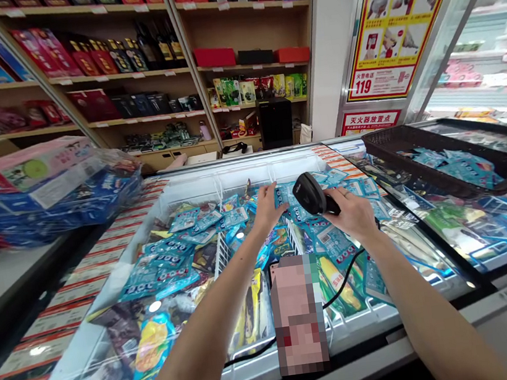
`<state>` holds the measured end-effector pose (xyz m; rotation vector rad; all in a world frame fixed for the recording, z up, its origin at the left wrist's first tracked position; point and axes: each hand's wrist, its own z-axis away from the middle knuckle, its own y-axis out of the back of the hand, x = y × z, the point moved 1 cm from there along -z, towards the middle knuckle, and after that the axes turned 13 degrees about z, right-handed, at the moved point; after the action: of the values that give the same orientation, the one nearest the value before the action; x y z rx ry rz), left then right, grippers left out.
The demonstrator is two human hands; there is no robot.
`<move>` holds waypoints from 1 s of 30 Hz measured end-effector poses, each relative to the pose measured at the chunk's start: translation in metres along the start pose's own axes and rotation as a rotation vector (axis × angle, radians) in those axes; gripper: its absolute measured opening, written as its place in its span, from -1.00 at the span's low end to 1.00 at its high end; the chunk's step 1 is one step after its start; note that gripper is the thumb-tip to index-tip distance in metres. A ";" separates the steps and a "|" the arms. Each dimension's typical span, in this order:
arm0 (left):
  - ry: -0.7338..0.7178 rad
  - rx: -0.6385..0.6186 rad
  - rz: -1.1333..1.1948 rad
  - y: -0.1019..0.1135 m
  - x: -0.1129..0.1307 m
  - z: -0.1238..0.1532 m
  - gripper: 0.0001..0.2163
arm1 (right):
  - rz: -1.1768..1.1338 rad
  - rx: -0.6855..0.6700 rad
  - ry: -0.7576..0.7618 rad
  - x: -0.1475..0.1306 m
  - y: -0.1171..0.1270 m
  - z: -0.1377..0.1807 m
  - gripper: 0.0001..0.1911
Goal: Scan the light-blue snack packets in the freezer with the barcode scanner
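I stand at an open chest freezer point(215, 179) full of blue snack packets point(170, 266) and other frozen goods. My right hand point(354, 214) is closed around the handle of a black barcode scanner point(313, 194), its head pointing down and left at the packets; its black cable point(341, 284) trails toward me. My left hand point(267, 207) reaches into the freezer, fingers resting on a blue packet point(282, 195) near the scanner head. Whether it grips the packet is hidden.
A black plastic basket point(454, 154) with blue packets sits on the closed glass lid to the right. Shrink-wrapped boxes point(42, 186) lie on the counter at left. Shelves of boxed goods and bottles point(124, 57) line the back wall. A blurred patch covers something at the freezer's near edge.
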<state>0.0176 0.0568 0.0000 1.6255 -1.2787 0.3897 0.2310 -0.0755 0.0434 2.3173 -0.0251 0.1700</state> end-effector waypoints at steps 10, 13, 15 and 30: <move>0.174 0.185 0.565 0.057 -0.007 0.055 -0.67 | -0.040 0.007 0.197 -0.003 0.002 0.004 -0.60; 0.156 0.269 0.592 0.061 -0.010 0.061 -0.70 | -0.038 -0.034 0.270 -0.005 0.003 0.006 -0.60; 0.153 0.305 0.562 0.061 -0.009 0.061 -0.72 | -0.028 -0.067 0.302 -0.006 0.002 0.006 -0.58; 0.130 0.170 0.566 0.060 -0.004 0.059 -0.84 | -0.059 -0.103 0.346 -0.019 0.004 0.007 -0.61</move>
<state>-0.0541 0.0124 -0.0002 1.3227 -1.6292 0.9551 0.2127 -0.0839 0.0393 2.1543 0.2034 0.5244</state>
